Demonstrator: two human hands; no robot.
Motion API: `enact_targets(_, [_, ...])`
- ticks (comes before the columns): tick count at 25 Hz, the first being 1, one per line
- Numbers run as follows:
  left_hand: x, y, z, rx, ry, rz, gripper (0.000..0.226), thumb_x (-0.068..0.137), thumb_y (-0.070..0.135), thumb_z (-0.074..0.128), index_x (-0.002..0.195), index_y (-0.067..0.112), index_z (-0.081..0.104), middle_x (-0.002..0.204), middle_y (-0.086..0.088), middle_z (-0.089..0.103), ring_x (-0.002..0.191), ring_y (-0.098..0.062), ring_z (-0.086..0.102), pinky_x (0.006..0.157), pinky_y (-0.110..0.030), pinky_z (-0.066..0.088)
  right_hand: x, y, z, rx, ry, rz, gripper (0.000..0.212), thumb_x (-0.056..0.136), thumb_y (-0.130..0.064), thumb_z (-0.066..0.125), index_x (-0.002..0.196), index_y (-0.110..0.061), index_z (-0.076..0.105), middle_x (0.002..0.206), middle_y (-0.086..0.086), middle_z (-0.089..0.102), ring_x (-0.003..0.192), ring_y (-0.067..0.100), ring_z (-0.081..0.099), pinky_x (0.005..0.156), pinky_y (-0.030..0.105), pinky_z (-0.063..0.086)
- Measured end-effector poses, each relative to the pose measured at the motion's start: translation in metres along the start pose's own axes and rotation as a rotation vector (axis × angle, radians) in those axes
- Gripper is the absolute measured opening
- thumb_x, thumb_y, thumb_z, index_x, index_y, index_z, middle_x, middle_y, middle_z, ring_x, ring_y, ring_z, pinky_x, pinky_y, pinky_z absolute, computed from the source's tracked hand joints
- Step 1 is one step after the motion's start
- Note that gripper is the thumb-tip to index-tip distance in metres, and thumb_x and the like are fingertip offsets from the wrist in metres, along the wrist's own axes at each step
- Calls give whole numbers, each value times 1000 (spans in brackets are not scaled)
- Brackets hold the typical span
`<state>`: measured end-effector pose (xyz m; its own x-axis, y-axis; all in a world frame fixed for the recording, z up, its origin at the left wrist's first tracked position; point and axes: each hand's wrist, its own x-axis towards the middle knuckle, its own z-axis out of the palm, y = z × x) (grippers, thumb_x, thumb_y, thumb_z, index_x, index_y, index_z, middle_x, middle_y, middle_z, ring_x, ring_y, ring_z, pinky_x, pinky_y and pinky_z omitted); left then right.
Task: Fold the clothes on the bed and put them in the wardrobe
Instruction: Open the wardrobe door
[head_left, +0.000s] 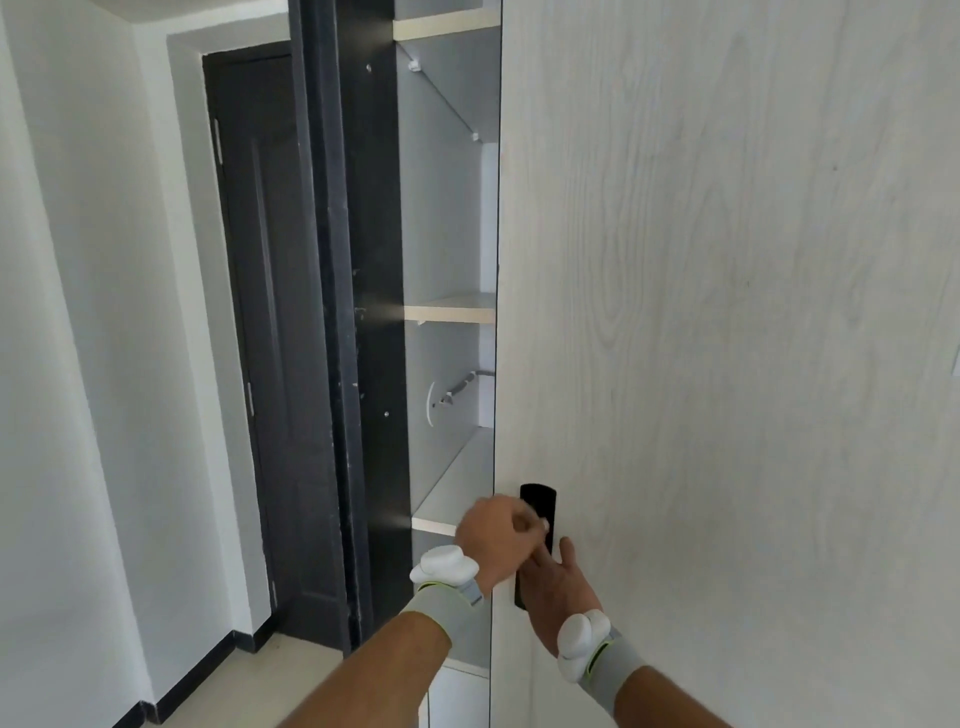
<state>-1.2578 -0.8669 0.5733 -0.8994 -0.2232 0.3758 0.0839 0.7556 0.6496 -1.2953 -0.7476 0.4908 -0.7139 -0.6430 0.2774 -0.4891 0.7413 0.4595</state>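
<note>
Wardrobe door (727, 312) is held at its black handle (540, 506), slid partly aside so bare shelves (449, 312) show. Left hand (501, 530) is curled on the handle; right hand (558, 587) is pressed flat below. Clothes are not seen.

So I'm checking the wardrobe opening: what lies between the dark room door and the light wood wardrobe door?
In the head view, a black upright panel and the open wardrobe bay with its shelves lie between the dark room door and the wardrobe door.
</note>
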Motion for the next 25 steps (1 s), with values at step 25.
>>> enact_targets(25, [56, 165, 132, -369, -208, 205, 36, 87, 29, 69, 115, 11, 55, 110, -6, 69, 98, -23, 65, 78, -24, 47, -89, 157, 0, 941, 137, 1061, 46, 89, -45, 60, 118, -11, 51, 108, 10, 62, 97, 29, 62, 81, 36, 52])
